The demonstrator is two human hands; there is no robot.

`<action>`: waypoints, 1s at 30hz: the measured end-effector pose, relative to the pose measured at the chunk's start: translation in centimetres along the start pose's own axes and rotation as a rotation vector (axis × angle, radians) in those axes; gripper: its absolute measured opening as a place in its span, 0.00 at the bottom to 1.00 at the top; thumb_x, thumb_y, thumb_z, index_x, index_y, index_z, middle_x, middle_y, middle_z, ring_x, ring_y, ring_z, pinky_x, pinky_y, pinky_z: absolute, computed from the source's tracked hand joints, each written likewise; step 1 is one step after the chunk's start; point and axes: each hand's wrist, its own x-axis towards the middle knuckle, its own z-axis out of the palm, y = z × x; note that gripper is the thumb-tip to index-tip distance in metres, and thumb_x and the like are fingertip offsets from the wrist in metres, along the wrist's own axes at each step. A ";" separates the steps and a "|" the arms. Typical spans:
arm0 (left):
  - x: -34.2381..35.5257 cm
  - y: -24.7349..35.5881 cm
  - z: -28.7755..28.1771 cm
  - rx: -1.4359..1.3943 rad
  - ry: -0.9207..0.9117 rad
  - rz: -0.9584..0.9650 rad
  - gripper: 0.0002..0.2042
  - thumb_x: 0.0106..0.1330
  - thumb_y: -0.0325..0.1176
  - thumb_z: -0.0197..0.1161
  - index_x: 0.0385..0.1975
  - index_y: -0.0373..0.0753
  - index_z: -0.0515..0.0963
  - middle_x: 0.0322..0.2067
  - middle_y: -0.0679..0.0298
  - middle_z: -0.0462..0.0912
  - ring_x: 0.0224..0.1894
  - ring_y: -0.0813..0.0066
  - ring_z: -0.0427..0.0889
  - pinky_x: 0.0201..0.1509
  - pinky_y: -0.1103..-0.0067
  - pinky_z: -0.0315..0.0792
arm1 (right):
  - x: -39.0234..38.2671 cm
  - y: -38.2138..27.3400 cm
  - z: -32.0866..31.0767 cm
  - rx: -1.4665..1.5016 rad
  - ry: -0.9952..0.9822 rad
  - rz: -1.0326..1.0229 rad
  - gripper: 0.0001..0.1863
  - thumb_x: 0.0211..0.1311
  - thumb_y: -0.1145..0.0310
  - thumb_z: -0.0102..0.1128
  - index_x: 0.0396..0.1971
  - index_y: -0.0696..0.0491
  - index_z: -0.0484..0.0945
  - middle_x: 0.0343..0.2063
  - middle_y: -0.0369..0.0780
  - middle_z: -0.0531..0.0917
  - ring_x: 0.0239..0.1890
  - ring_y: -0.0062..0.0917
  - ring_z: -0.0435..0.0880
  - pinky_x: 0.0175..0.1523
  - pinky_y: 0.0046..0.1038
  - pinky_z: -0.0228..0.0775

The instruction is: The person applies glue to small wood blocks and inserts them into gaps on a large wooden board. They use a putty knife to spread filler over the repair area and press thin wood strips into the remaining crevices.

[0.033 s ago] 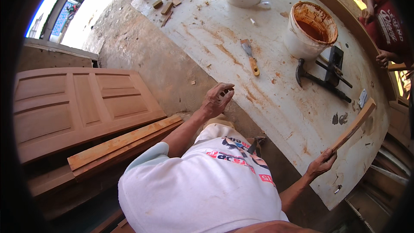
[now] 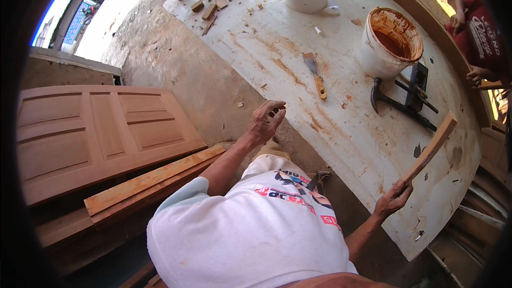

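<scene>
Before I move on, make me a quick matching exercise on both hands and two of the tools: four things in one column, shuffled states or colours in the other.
Things
1. Right hand
2. Left hand
3. Scraper
4. Hammer

States or colours
A. Yellowish handle, flat blade
B. Closed around a wooden strip
C. Dark all over, with a curved claw
D. Fingers curled, nothing visibly held

Pairs: 1-B, 2-D, 3-A, 4-C

a white shirt [image 2: 240,229] with a red, black and blue front print [image 2: 298,193] — pale bluish left sleeve [image 2: 183,198] — and tan cloth [image 2: 273,150] past the hem.
</scene>
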 end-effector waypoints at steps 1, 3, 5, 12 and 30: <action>1.3 -1.9 -2.8 0.026 0.052 -0.007 0.13 0.75 0.34 0.64 0.55 0.38 0.81 0.45 0.57 0.87 0.46 0.69 0.86 0.48 0.74 0.79 | -0.3 -4.4 3.4 -0.023 -0.055 -0.194 0.27 0.78 0.52 0.54 0.54 0.66 0.76 0.43 0.50 0.80 0.46 0.43 0.81 0.51 0.40 0.74; 5.0 -5.6 -8.2 0.052 0.180 -0.016 0.13 0.74 0.34 0.64 0.53 0.34 0.81 0.44 0.55 0.87 0.43 0.66 0.87 0.47 0.74 0.79 | -1.4 -9.9 8.9 0.014 -0.198 -0.184 0.24 0.70 0.58 0.66 0.54 0.63 0.78 0.46 0.50 0.80 0.50 0.46 0.80 0.53 0.41 0.74; 9.1 -10.5 -12.9 0.088 0.292 -0.084 0.15 0.74 0.37 0.64 0.54 0.34 0.81 0.44 0.54 0.87 0.44 0.65 0.87 0.48 0.72 0.79 | -1.7 -12.6 13.8 -0.163 -0.254 -0.274 0.24 0.66 0.59 0.71 0.53 0.61 0.79 0.45 0.49 0.80 0.49 0.45 0.80 0.52 0.42 0.74; 25.6 -19.5 -26.9 0.389 0.485 -0.162 0.27 0.68 0.46 0.68 0.59 0.33 0.77 0.53 0.47 0.82 0.55 0.53 0.81 0.61 0.64 0.75 | 0.8 -15.5 21.5 -0.529 -0.132 -0.321 0.22 0.64 0.65 0.72 0.53 0.59 0.79 0.47 0.47 0.80 0.48 0.45 0.81 0.52 0.42 0.75; 37.6 -22.9 -35.5 0.525 0.159 -0.209 0.25 0.61 0.40 0.72 0.56 0.35 0.79 0.56 0.49 0.78 0.62 0.53 0.76 0.65 0.64 0.71 | 11.0 -47.5 67.0 0.143 -0.718 -0.540 0.37 0.63 0.47 0.70 0.65 0.55 0.74 0.62 0.55 0.75 0.66 0.49 0.73 0.68 0.44 0.70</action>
